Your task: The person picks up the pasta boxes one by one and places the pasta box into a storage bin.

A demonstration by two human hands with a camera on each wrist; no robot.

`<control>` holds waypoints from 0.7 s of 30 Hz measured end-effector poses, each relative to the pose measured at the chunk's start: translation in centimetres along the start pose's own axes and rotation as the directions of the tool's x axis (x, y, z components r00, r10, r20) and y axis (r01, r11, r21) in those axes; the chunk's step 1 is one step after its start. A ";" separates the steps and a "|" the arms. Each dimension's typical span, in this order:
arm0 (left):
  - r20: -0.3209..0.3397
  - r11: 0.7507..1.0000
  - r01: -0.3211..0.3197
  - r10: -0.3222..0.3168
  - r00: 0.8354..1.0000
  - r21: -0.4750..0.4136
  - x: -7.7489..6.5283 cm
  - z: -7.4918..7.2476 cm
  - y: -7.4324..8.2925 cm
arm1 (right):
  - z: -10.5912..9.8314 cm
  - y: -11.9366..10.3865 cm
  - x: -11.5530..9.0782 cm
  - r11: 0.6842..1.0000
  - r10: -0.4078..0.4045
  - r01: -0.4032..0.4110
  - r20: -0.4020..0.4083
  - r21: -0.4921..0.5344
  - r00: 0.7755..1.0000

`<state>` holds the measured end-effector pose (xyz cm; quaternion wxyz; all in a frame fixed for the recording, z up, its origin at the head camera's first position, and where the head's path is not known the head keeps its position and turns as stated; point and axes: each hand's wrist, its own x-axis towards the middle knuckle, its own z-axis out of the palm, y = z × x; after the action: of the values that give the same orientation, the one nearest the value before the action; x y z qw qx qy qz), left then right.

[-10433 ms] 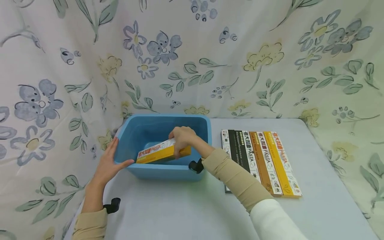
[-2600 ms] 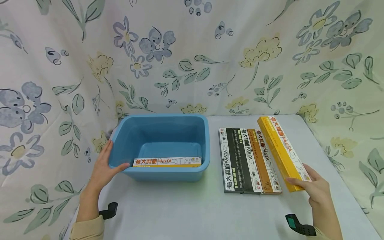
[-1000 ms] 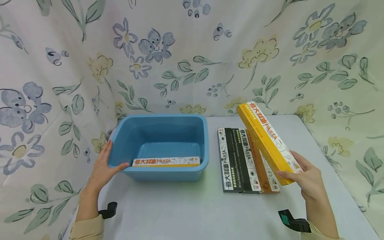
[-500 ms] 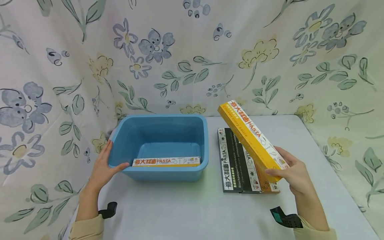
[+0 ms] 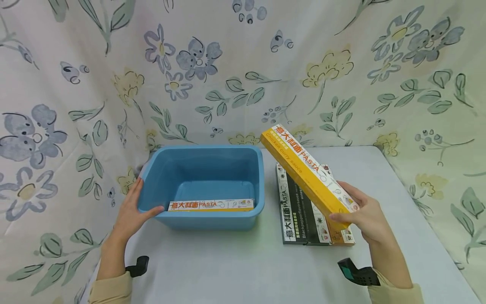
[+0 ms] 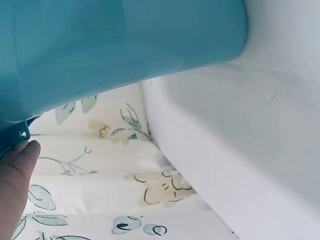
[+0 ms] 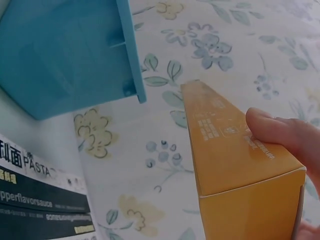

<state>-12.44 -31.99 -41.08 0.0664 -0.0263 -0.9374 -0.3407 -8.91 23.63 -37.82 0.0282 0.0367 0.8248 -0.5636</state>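
My right hand (image 5: 366, 217) holds a yellow chicken curry sauce pasta box (image 5: 303, 173) by its near end, thumb on the yellow side. The box slants up and left, its far end beside the tub's back right corner. In the right wrist view the thumb (image 7: 280, 130) presses the yellow face of the box. My left hand (image 5: 130, 213) rests at the front left corner of the blue tub (image 5: 212, 220), thumb over the front rim, fingers straight along the left side. Inside, another pasta box (image 5: 210, 204) lies along the front wall, mostly white and yellow.
Under the held box, two black pepper pasta boxes (image 5: 300, 215) and a brown one (image 5: 341, 236) lie side by side on the white table (image 5: 228, 270), partly hidden. A flowered curtain (image 5: 243, 71) hangs behind and at the left. A black strap (image 5: 358, 274) sits on the right wrist.
Ten seconds ago my right hand was inside the tub with a yellow box. Since then it has lifted the yellow box from the row's right end and carried it left. My left hand stays put.
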 end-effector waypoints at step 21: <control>0.000 1.000 0.017 -0.017 1.000 0.005 -0.1 0.0 0.1 | 1.2 -2.1 0.8 0.996 -0.052 0.043 0.114 0.078 0.992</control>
<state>-12.36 -31.90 -41.00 0.0635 -0.0182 -0.9384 -0.3391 -9.93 21.78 -36.34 0.0611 -0.0149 0.8004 -0.5961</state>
